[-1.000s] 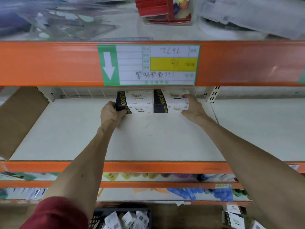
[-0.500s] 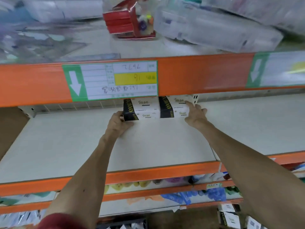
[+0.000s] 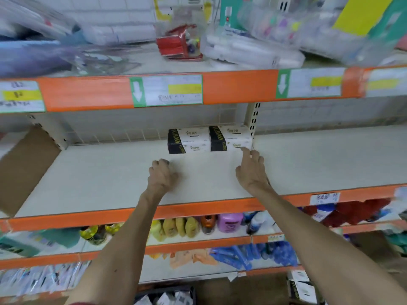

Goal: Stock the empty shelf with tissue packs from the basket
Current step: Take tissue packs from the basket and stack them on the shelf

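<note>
Two black-and-white tissue packs sit side by side at the back of the white shelf point(image 3: 110, 177): the left pack point(image 3: 189, 140) and the right pack point(image 3: 230, 137), which stands against the slotted upright. My left hand point(image 3: 162, 176) hovers over the shelf in front of the left pack, fingers loosely curled, holding nothing. My right hand point(image 3: 252, 170) is spread with fingers relaxed; its fingertips are just at the lower front corner of the right pack. The dark basket point(image 3: 167, 296) with more packs shows at the bottom edge.
An orange beam with price labels point(image 3: 167, 90) crosses above the shelf, with bagged goods on top. A cardboard panel point(image 3: 24, 168) leans at the shelf's left end. Lower shelves hold bottles point(image 3: 229, 222) and blue packets. Tissue boxes point(image 3: 301, 287) lie on the floor at right.
Both hands let go of the two packs and drew back toward the shelf front. The packs stay at the back. The camera pulled back and tilted up.
</note>
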{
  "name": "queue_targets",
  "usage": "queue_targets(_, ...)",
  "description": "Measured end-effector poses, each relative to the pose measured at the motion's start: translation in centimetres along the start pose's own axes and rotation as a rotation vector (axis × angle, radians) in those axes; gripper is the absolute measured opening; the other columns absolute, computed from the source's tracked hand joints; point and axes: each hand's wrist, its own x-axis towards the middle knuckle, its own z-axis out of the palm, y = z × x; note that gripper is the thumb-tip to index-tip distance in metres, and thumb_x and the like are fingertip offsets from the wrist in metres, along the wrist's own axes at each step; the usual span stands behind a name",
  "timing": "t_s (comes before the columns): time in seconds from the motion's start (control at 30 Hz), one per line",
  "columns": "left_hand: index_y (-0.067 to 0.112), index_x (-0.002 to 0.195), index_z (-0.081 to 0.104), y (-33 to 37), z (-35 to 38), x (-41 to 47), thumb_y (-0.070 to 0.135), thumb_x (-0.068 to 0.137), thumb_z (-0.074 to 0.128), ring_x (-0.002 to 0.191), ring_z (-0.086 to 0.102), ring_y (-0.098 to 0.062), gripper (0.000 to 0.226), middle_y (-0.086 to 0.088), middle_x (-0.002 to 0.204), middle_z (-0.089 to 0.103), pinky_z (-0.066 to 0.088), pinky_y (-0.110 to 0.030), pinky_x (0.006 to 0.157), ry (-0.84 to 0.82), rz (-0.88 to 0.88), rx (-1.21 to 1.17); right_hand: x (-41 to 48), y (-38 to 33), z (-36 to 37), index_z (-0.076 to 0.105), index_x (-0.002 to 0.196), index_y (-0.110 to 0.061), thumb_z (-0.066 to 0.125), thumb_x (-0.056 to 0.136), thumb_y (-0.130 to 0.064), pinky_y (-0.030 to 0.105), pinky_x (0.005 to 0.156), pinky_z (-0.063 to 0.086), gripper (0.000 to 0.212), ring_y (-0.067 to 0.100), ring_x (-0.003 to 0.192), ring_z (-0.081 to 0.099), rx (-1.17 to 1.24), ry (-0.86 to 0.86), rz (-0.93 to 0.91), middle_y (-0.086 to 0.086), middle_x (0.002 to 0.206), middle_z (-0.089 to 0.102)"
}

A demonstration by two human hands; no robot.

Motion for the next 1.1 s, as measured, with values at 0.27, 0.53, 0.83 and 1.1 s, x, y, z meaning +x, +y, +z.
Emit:
queue_targets(0.27,0.006,0.101,0.067,-3.9,0.0,-13.2,0.014,0.085,0.054,0.098,0.061,-0.032,0.022,-0.016,0.102,0.065,0.05,-0.039,0.087,0.091,0.069,-0.148,-12.6,-0.5,0.5,0.038,0.139,-0.008,0.046,0.091,-0.007,0.039,0.101,0.037,0.049,0.032,0.119,0.042,0.006,-0.031,-0.215,0.016,0.131,0.045)
queue_targets(0.53,0.009,0.112,0.061,-13.2,4.7,-29.9,0.019,0.087,0.06,0.1,0.06,-0.03,0.027,-0.014,0.115,0.06,0.046,-0.03,0.079,-0.266,-0.217,-0.005,-29.0,4.2,5.5,0.042,0.131,-0.007,0.051,0.094,-0.021,0.038,0.097,0.038,0.04,0.033,0.119,0.046,-0.106,-0.332,-0.192,0.015,0.129,0.05)
queue_targets(0.83,0.006,0.105,0.067,-23.8,5.5,-38.4,0.018,0.087,0.06,0.1,0.062,-0.029,0.022,-0.017,0.107,0.066,0.047,-0.032,0.081,-0.461,-0.395,0.025,-38.4,4.0,12.2,0.039,0.134,-0.01,0.052,0.096,-0.036,0.041,0.101,0.041,0.048,0.032,0.124,0.045,-0.237,-0.697,-0.082,0.014,0.133,0.049)
queue_targets(1.1,0.005,0.117,0.062,-32.5,7.6,-37.7,0.014,0.083,0.065,0.111,0.058,-0.027,0.035,-0.016,0.12,0.062,0.044,-0.028,0.086,-0.51,-0.526,-0.06,-41.8,-2.0,21.8,0.043,0.131,-0.011,0.056,0.094,-0.035,0.039,0.097,0.042,0.046,0.03,0.123,0.048,-0.141,-0.879,-0.021,0.012,0.131,0.052)
